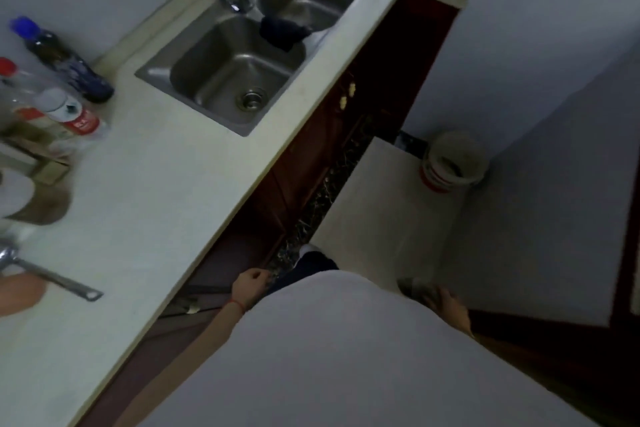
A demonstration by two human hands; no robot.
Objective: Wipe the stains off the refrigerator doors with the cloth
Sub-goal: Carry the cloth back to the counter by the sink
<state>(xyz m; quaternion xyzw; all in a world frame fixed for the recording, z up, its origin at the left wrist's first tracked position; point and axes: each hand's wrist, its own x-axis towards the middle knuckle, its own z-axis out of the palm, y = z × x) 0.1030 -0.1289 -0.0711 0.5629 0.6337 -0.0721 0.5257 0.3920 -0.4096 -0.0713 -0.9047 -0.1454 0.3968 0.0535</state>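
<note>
My right hand hangs low at my right side, fingers closed on a grey crumpled cloth, which is blurred. Beside my left hip, my left hand is loosely curled and holds nothing; a red string circles its wrist. A second, dark blue cloth is draped over the divider of the steel double sink. I cannot pick out a refrigerator door for certain; pale flat surfaces fill the right side.
A white counter runs along my left with bottles and a metal ladle handle on it, above dark red cabinets. A white bucket stands on the pale floor ahead.
</note>
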